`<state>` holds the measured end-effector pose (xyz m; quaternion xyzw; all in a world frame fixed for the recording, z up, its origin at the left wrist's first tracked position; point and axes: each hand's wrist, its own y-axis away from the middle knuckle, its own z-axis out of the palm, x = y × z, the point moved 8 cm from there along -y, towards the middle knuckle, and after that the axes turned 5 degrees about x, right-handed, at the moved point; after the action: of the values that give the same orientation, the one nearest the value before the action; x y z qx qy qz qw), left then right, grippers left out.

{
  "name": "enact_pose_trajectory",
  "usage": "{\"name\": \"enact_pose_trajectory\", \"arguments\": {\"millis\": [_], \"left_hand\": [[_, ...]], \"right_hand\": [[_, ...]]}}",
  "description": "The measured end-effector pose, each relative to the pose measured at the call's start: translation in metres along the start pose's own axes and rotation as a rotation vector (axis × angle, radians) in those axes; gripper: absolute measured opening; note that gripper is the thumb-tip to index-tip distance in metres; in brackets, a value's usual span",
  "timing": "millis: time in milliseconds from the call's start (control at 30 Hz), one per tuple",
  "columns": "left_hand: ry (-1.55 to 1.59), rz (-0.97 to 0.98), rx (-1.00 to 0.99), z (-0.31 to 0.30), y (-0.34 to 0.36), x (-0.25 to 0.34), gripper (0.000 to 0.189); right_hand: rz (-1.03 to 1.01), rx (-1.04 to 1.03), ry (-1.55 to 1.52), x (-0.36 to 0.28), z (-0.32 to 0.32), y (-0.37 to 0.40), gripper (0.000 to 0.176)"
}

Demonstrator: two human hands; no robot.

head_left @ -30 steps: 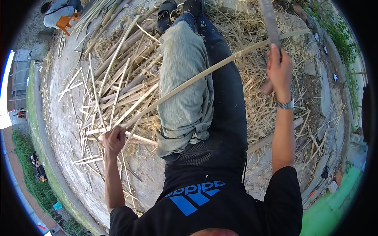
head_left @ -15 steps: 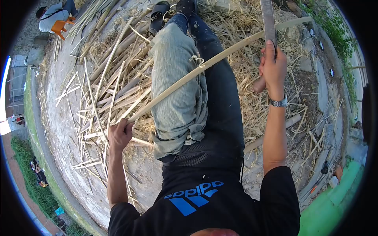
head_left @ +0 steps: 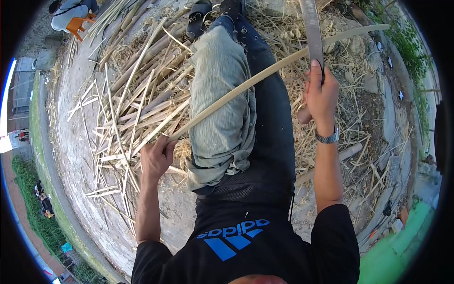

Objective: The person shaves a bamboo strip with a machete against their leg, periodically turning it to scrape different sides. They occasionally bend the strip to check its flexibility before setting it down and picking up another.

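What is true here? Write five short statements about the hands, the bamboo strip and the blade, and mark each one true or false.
1. The left hand is closed on the near end of the long bamboo strip. True.
2. The right hand is empty. False: it holds a blade by its handle.
3. The bamboo strip runs across the pale cloth on the thigh. True.
4. The wristwatch sits on the left wrist. False: it is on the right wrist.
5. The split bamboo pile lies on the person's right. False: it lies on the left, beyond the left hand.
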<state>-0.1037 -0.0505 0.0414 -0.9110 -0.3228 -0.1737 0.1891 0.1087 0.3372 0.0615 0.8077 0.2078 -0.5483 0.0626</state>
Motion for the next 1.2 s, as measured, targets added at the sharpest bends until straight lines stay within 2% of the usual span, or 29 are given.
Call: {"name": "enact_pose_trajectory", "arguments": {"millis": [67, 133, 200, 300, 367, 433, 467, 533, 567, 600, 667, 733, 800, 833, 867, 933, 1000, 1033, 1067, 1100, 1167, 1200], "left_hand": [[-0.034, 0.084, -0.001, 0.006, -0.009, 0.025, 0.025], [-0.02, 0.089, 0.007, 0.004, -0.017, 0.042, 0.024], [-0.011, -0.014, -0.031, 0.002, -0.016, 0.039, 0.024], [-0.016, -0.027, -0.039, 0.009, -0.007, 0.032, 0.024], [0.018, -0.039, -0.037, 0.01, -0.006, 0.027, 0.024], [0.016, -0.021, -0.021, 0.011, -0.008, 0.028, 0.024], [0.009, 0.0, -0.005, 0.011, -0.009, 0.029, 0.023], [0.027, -0.014, 0.015, 0.015, -0.018, 0.04, 0.025], [0.027, 0.017, 0.022, 0.018, -0.024, 0.05, 0.026], [0.026, 0.05, 0.027, 0.019, -0.028, 0.058, 0.027], [0.033, 0.038, 0.024, 0.018, -0.029, 0.059, 0.029], [0.082, 0.009, 0.064, 0.018, -0.021, 0.05, 0.029], [0.081, -0.019, 0.055, 0.018, -0.017, 0.045, 0.029], [0.084, -0.036, 0.039, 0.018, -0.017, 0.043, 0.029], [0.089, -0.046, 0.028, 0.019, -0.02, 0.042, 0.029], [0.104, -0.01, 0.052, 0.02, -0.025, 0.049, 0.029], [0.074, -0.043, -0.035, 0.027, -0.033, 0.053, 0.029], [0.152, -0.106, -0.061, 0.024, -0.033, 0.053, 0.03], [0.145, -0.093, -0.056, 0.023, -0.032, 0.055, 0.03], [0.193, -0.136, -0.047, 0.024, -0.029, 0.052, 0.03], [0.289, -0.252, -0.063, 0.022, -0.026, 0.046, 0.03], [0.283, -0.247, -0.057, 0.021, -0.027, 0.046, 0.03]], "right_hand": [[0.002, -0.02, 0.024, -0.007, 0.017, 0.009, 0.041], [-0.273, -0.154, 0.019, -0.026, 0.062, 0.059, 0.037], [-0.187, -0.355, -0.089, -0.028, 0.082, 0.097, 0.031], [-0.208, -0.447, 0.008, -0.031, 0.079, 0.101, 0.028], [-0.206, -0.285, 0.019, -0.026, 0.061, 0.068, 0.032], [-0.142, -0.033, 0.044, -0.022, 0.033, 0.03, 0.035], [-0.144, -0.034, 0.049, -0.019, 0.033, 0.026, 0.035], [0.019, -0.027, 0.023, -0.01, 0.037, 0.021, 0.034], [0.079, -0.17, 0.032, -0.016, 0.053, 0.042, 0.033], [-0.277, -0.167, 0.004, -0.035, 0.07, 0.065, 0.031], [-0.256, -0.325, -0.068, -0.031, 0.095, 0.106, 0.026], [-0.191, -0.433, -0.039, -0.033, 0.093, 0.109, 0.027], [-0.287, -0.261, 0.028, -0.038, 0.074, 0.082, 0.03], [-0.258, -0.152, 0.024, -0.027, 0.063, 0.062, 0.034], [-0.093, -0.101, 0.047, -0.024, 0.05, 0.043, 0.036], [-0.065, -0.01, 0.007, -0.005, 0.051, 0.032, 0.035], [-0.243, -0.109, 0.062, -0.019, 0.07, 0.064, 0.034], [-0.203, -0.181, -0.101, -0.022, 0.079, 0.082, 0.033], [0.109, -0.457, -0.27, -0.007, 0.091, 0.101, 0.034], [0.232, -0.584, -0.301, -0.003, 0.095, 0.119, 0.036], [0.208, -0.686, -0.342, -0.019, 0.088, 0.135, 0.037], [0.199, -0.719, -0.357, -0.029, 0.082, 0.137, 0.036]]}}
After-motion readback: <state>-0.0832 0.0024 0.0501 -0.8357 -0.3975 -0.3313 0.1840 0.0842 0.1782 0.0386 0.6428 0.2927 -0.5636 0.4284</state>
